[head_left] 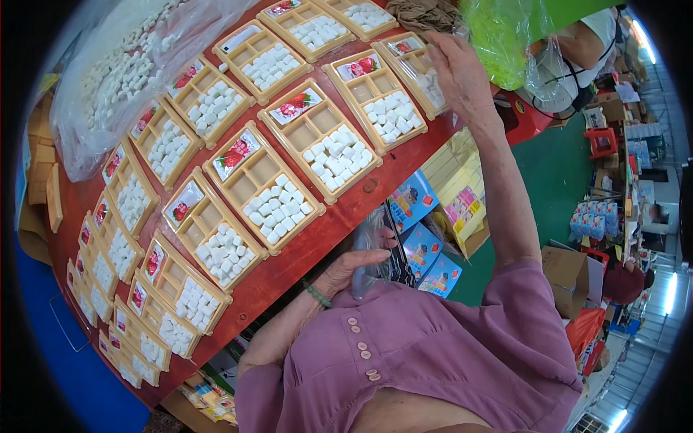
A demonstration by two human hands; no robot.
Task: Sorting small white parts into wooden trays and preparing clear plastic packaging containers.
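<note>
My right hand [462, 76] lies at the right edge of the far-right tray [406, 63], its fingers stretched out. A shiny clear cover seems to lie over that tray and its white pieces. Close to my body, my left hand [352, 268] is closed around clear plastic pieces [369, 249]; whether they are lids or film I cannot make out. Several beige compartment trays [249, 186] stand in rows. Each holds small white marshmallow-like pieces [274, 209] in its large compartment, and most show a packet with a red fruit picture [237, 155] at the top.
The trays rest on a red table [310, 238]. A big clear bag of white pieces [119, 79] lies at the far left. A bag of bright green material [498, 43] sits far right, near another person's arm [581, 47]. Blue printed boxes [415, 198] stand below the table edge.
</note>
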